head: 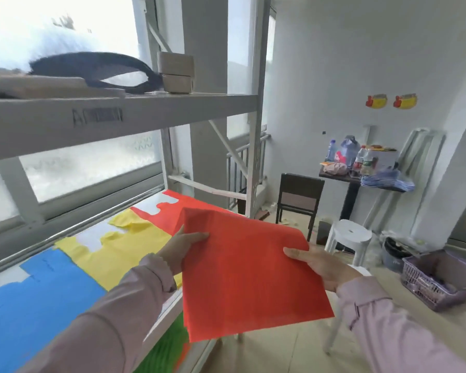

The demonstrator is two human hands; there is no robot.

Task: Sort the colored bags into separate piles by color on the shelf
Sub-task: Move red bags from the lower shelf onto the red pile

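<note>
Plainly, one red bag (248, 278) is held in the air by two hands, just off the front edge of the shelf (163, 316) and near its right end. The left hand (184, 244) takes the bag's left edge, its grip a pinch with fingers lying on top. The right hand (318, 265) pinches the right edge, thumb on top.

Three coloured piles lie side by side on the shelf: one blue pile (33, 297), one yellow pile (124, 246) and one red pile (170, 211). How many bags each contains cannot be told. Green bags (170, 348) show on a lower level.

The held bag is spread nearly flat and looks almost square, so its long axis is unclear; its far left corner overlaps the red pile in this view. The piles' handle cut-outs face the window.

An upper shelf (119, 114) runs above the piles. To the right, open floor lies before a white stool (350, 235) and a basket (436, 281).
</note>
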